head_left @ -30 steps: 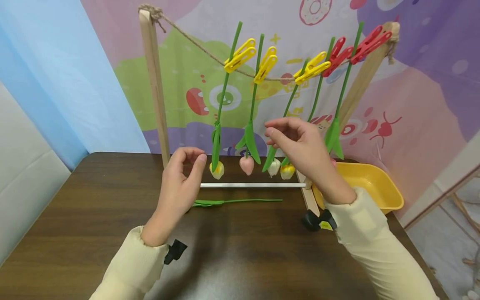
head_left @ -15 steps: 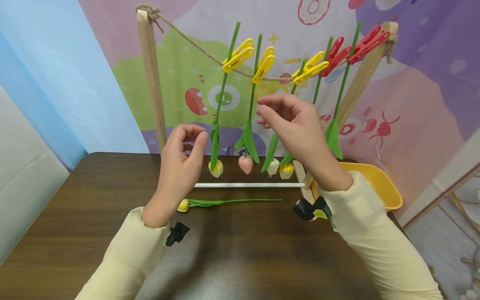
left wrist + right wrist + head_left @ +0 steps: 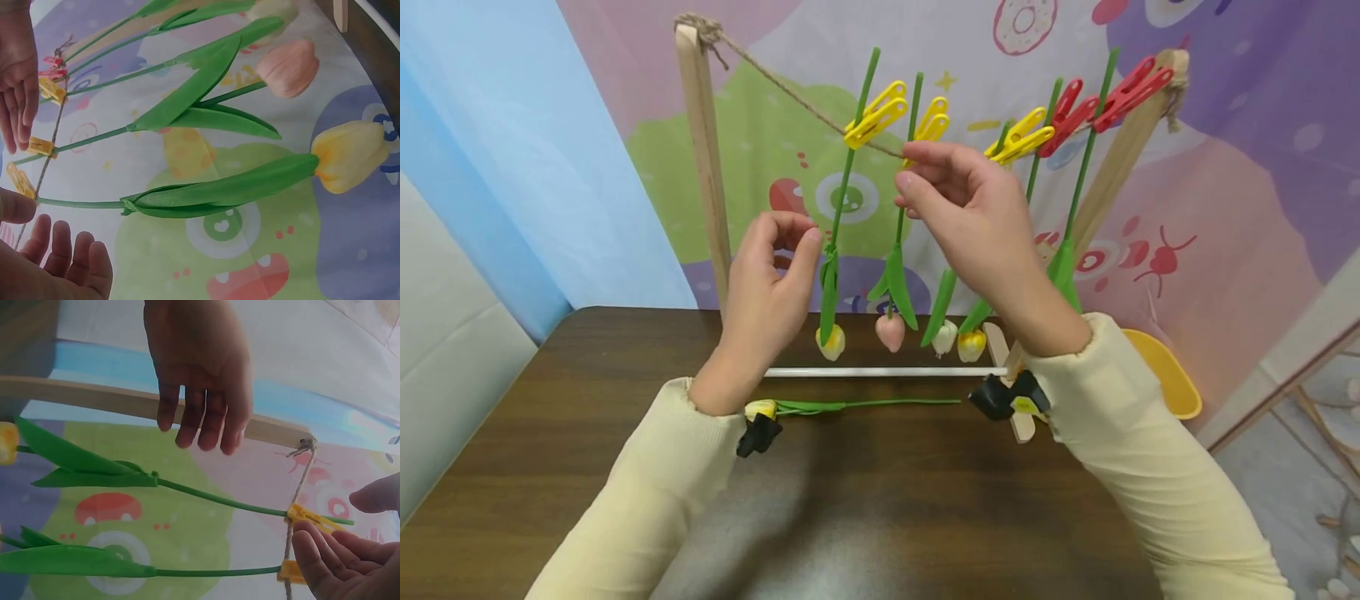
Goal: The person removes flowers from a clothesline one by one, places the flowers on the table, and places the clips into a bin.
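Note:
Artificial tulips hang upside down from a rope (image 3: 790, 90) by yellow and red clothespins. My left hand (image 3: 767, 283), fingers loosely bent and holding nothing, is beside the stem of the leftmost yellow-white tulip (image 3: 831, 342). My right hand (image 3: 981, 221), also holding nothing, is raised near the rope in front of the pink tulip (image 3: 890, 332). Its fingertips overlap the second yellow clothespin (image 3: 934, 122) in the head view. In the right wrist view, the fingers lie close by the leftmost yellow clothespin (image 3: 311, 519). A loose yellow tulip (image 3: 761, 409) lies on the table, partly behind the left wrist.
Wooden posts (image 3: 702, 158) hold the rope at both ends, with a white rod (image 3: 880, 372) low between them. A yellow basin (image 3: 1165, 375) stands at the right behind my sleeve. A patterned cloth hangs behind the brown table (image 3: 880, 500).
Both hands have risen toward the rope, the right one also moving left to the second clothespin. The hanging tulips and the loose tulip stay in place.

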{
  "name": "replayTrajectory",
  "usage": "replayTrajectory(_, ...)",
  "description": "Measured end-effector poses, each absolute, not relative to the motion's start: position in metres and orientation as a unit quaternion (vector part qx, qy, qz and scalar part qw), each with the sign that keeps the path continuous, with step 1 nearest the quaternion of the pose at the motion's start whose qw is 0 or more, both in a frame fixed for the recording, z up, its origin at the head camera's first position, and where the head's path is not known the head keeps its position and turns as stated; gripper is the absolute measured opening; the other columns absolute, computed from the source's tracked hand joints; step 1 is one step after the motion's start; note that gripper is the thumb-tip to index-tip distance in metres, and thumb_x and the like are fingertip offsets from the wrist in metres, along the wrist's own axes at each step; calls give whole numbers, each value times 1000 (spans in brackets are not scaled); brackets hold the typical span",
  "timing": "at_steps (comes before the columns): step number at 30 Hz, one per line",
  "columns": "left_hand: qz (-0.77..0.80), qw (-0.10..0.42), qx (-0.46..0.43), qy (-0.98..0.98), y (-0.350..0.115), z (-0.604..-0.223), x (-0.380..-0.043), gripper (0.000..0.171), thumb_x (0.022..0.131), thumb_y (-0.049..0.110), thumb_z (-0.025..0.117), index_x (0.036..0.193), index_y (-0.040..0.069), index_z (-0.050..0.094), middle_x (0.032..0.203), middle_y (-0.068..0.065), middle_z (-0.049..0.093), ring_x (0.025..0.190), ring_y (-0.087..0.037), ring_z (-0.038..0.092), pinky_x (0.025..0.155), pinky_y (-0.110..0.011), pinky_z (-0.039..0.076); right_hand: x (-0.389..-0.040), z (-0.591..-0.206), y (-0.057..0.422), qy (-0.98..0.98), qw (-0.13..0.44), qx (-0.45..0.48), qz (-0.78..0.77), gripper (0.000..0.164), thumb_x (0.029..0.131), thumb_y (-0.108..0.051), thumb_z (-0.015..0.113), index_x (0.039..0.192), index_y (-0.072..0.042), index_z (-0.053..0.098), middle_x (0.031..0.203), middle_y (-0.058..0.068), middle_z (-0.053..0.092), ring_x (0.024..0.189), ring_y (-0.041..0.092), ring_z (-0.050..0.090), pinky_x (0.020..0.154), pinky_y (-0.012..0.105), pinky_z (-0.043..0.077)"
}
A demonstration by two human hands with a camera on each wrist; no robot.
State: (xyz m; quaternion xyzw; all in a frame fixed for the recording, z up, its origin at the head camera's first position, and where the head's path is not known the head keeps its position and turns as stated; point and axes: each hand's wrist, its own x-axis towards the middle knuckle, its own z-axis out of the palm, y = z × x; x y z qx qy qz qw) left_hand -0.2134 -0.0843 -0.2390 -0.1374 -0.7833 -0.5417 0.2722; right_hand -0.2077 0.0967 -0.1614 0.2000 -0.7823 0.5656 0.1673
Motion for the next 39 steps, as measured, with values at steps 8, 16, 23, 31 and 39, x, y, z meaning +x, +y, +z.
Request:
replayTrajectory(8, -553, 264, -131, -779, -84, -226, -226, 23, 96, 16, 49, 109, -2, 54, 104, -10, 54, 91, -14, 50, 76, -25, 41, -208, -149, 89, -793, 157, 193, 556, 39, 90, -15, 61, 128, -6, 55, 107, 12, 67, 89, 14, 66, 83, 25, 51)
replayTrajectory(16, -569, 251, -129, -772, -80, -215, -239, 26, 96, 17, 47, 111, -4, 54, 102, -10, 55, 92, -13, 50, 86, -27, 42, -211, -143, 89, -804, 151, 162, 552, 46, 90, -18, 61, 134, -10, 49, 115, 9, 66, 95, 14, 65, 84, 25, 51)
replayTrajectory(23, -576, 228, -132, -774, -74, -211, -246, 31, 99, 23, 44, 115, -2, 53, 107, -13, 56, 96, -16, 54, 87, -26, 43, -214, -135, 88, -823, 153, 168, 521, 51, 91, -21, 60, 139, -11, 43, 120, 6, 64, 103, 12, 62, 86, 25, 49)
replayTrajectory(31, -590, 210, -142, -766, -68, -206, -255, 34, 101, 26, 37, 117, 1, 53, 105, -9, 57, 85, -11, 51, 75, -23, 42, -216, -127, 87, -839, 160, 185, 487, 51, 91, -21, 59, 138, -11, 43, 121, 8, 63, 107, 14, 62, 86, 26, 49)
replayTrajectory(39, -603, 198, -154, -757, -61, -204, -261, 33, 102, 24, 34, 112, -1, 54, 104, -13, 57, 96, -19, 54, 83, -26, 41, -215, -116, 85, -868, 152, 188, 434, 51, 92, -23, 56, 139, -9, 42, 121, 6, 63, 107, 11, 61, 81, 24, 47)
